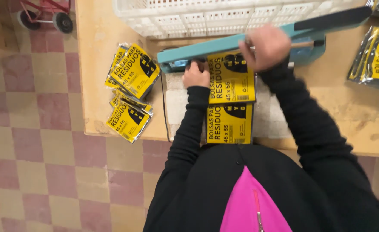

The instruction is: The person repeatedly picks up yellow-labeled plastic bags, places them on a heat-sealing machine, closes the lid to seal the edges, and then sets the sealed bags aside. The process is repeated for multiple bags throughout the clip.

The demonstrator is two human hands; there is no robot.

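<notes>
I see right hand (269, 46) fisted on teal sealer arm (224, 44); left hand (196, 74), fingers curled, pins glossy yellow packet (231, 77) at 9 o'clock edge.

Both hands (196, 74) (264, 46) forward, fingers curled

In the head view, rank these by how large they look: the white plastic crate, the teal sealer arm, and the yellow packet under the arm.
1. White plastic crate, cut off by the frame's top edge.
2. Teal sealer arm, long but thin; second place is unsure.
3. Yellow packet, partly hidden under the arm.
</notes>
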